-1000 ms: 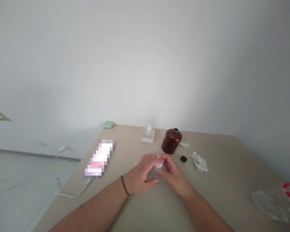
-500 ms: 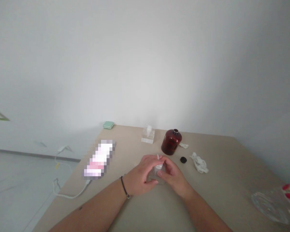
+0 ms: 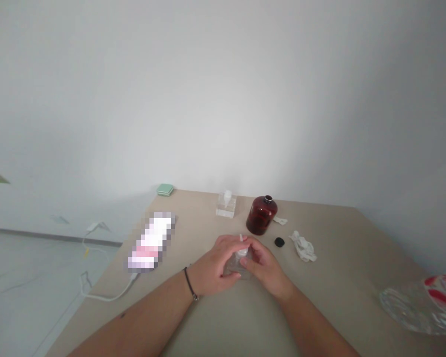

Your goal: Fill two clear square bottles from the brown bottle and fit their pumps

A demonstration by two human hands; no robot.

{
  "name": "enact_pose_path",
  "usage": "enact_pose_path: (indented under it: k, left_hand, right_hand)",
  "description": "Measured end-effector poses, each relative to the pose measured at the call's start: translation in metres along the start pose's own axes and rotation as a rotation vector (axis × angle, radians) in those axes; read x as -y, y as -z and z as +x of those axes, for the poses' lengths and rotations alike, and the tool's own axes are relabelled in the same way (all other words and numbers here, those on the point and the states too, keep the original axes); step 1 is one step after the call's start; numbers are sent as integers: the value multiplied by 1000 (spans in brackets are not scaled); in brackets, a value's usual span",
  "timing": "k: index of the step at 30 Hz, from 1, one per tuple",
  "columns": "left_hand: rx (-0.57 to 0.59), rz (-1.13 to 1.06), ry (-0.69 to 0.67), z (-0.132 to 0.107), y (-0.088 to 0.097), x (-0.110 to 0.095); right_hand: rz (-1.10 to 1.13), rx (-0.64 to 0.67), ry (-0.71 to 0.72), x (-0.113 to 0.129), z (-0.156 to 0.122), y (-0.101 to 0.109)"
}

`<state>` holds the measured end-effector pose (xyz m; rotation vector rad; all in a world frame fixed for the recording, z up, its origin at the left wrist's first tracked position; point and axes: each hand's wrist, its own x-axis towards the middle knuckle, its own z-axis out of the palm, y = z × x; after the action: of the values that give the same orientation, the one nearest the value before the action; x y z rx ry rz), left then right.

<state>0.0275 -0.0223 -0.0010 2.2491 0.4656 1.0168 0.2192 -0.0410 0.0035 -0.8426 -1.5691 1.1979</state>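
Between the left hand (image 3: 214, 267) and right hand (image 3: 265, 270) sits the clear bottle (image 3: 231, 266). Left fingers (image 3: 232, 243), half curled, hold its side; right fingers (image 3: 255, 244), bent close, hold its white top (image 3: 241, 253) (a thin tip (image 3: 241, 238) pokes up). Just past the fingers stands the red bottle (image 3: 260, 216).

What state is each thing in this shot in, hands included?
Left hand: curled around the clear bottle
Right hand: curled at the bottle's top
Clear bottle: white top on, tightness unclear
Brown bottle: upright, uncapped
Black cap: off any bottle
White wad: crumpled
Phone: screen lit, cable plugged in
Square container: upright, topped
Green case: looks shut
Large bottle: cut off by frame, cap unseen
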Motion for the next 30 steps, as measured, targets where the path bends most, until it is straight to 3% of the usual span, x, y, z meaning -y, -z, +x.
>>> enact_pose_path:
  k: [30]
  left_hand:
    - [9, 2, 27, 2, 2, -5]
  right_hand:
    - [-30, -4, -2, -6, -1, 4]
